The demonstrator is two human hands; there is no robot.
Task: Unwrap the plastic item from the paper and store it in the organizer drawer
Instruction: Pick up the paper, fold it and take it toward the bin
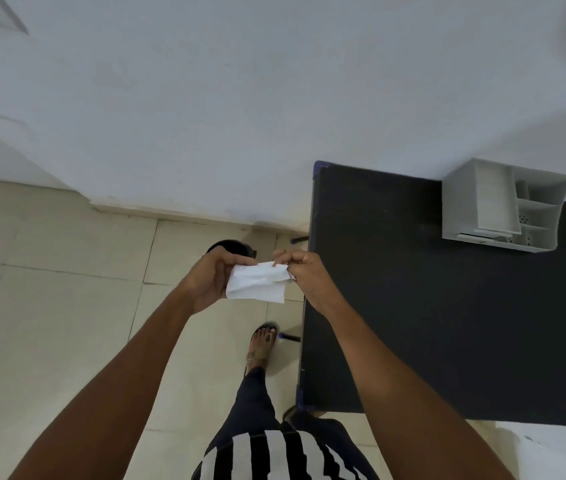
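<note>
A crumpled white paper wrap [257, 283] is held in the air between both hands, over the floor just left of the table. My left hand [214, 277] cups its left end. My right hand [304, 271] pinches its upper right corner with fingertips. The plastic item inside is hidden by the paper. The white organizer [503, 209] stands at the far right of the black table [413, 306], against the wall, with one drawer pulled out and open compartments beside it.
A white wall fills the upper view. Beige floor tiles [67, 306] spread to the left. My sandalled foot [264, 344] is near the table's left edge. A dark round object [229, 245] lies on the floor behind my left hand.
</note>
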